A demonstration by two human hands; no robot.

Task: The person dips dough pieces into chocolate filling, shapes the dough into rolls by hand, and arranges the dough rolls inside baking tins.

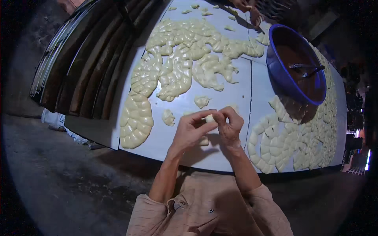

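Above the near edge of the white table (183, 106), my left hand (191, 129) and my right hand (230, 128) meet fingertip to fingertip. Both are closed on one small piece of pale dough (210, 118), pinched between thumbs and fingers and partly hidden by them. Loose dough lumps lie around them: a lump (202, 101) just beyond, a lump (168, 117) to the left, and another lump (204, 141) below my hands. Glossy, flattened dough pieces (177, 76) are packed edge to edge on the far left side. More matte dough pieces (273, 147) cover the right side.
A blue basin (272, 59) of brown paste stands at the right, with a dark flat-bladed tool (305, 67) in it. Long dark trays (84, 67) are stacked along the left edge. Another person's hand (256, 16) works at the far side, near small dough pieces (229, 28).
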